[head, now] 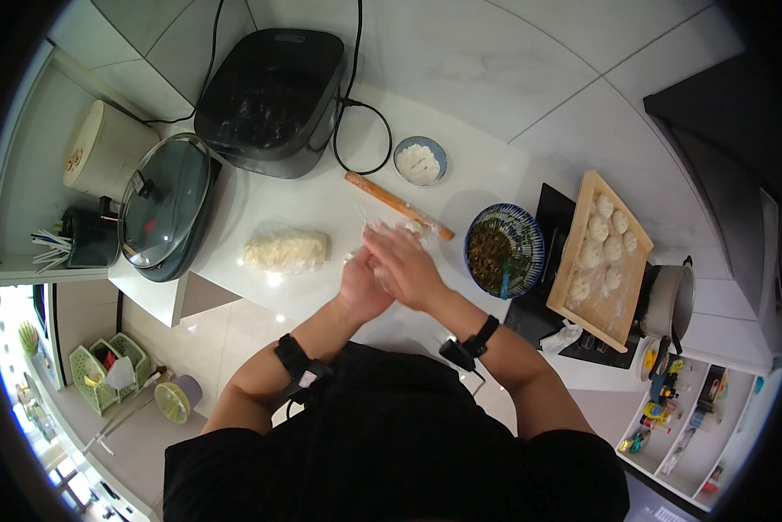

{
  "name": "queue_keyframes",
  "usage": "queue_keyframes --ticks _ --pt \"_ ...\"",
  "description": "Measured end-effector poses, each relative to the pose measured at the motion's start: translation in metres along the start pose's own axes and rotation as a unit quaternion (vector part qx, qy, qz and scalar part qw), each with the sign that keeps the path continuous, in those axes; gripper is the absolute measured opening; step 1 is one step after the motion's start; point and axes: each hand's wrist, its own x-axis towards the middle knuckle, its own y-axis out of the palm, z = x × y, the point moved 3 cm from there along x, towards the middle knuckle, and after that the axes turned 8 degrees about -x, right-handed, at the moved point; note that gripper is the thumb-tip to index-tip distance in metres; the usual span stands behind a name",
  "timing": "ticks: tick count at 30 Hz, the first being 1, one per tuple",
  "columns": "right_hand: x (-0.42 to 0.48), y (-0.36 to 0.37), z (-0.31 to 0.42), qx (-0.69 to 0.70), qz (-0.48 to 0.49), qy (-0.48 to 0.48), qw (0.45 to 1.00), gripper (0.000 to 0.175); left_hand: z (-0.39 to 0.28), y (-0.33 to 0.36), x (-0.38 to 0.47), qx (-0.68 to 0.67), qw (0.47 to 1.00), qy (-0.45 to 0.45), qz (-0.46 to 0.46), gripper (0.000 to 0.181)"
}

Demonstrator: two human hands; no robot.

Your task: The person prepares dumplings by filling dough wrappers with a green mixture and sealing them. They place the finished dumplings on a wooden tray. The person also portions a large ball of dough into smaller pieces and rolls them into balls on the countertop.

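Observation:
My left hand (366, 284) is cupped near the counter's front edge, and my right hand (404, 264) lies flat over it, palms facing. Something pale, seemingly dough, shows in small part between them; most of it is hidden. Just beyond the fingers lie a small pale piece of dough and a floury wooden rolling pin (400, 205). A long lump of dough under clear plastic wrap (286, 250) rests to the left. To the right stands a blue-and-white bowl (539, 251) of chopped filling with a blue utensil in it. A small bowl of white flour (419, 163) sits behind the rolling pin.
At right, a wooden tray (616, 329) with several pleated buns rests over the black cooktop (556, 202), near a metal pot (675, 300). A black appliance (273, 98) with a looped cable (391, 134) stands at back left, beside a glass-lidded electric pan (169, 202).

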Motion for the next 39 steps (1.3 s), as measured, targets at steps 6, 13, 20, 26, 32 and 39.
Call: queue_keyframes --ticks 6,13,20,26,32,39 --pt "0.012 -0.006 0.044 0.035 -0.004 -0.064 0.997 0.054 0.014 -0.059 0.015 -0.166 0.983 -0.046 0.063 0.058" --pt "-0.002 0.005 0.003 0.030 0.002 -0.042 0.999 0.058 -0.023 -0.011 -0.006 -0.032 0.998 0.010 -0.046 0.055" --pt "0.028 0.000 0.027 0.056 0.008 -0.039 0.998 0.061 0.012 -0.027 -0.003 -0.133 0.989 -0.064 0.018 0.060" --pt "-0.001 0.001 0.005 0.003 -0.005 0.017 1.000 0.057 -0.027 -0.007 -0.006 -0.053 0.998 0.024 -0.024 0.057" --pt "0.025 0.007 0.022 -0.009 0.002 -0.023 1.000 0.061 -0.003 -0.033 -0.004 -0.053 0.997 0.025 -0.048 0.059" --pt "0.023 -0.034 -0.042 0.088 -0.150 0.132 0.976 0.051 -0.017 -0.019 -0.012 -0.091 0.979 0.044 -0.178 0.035"
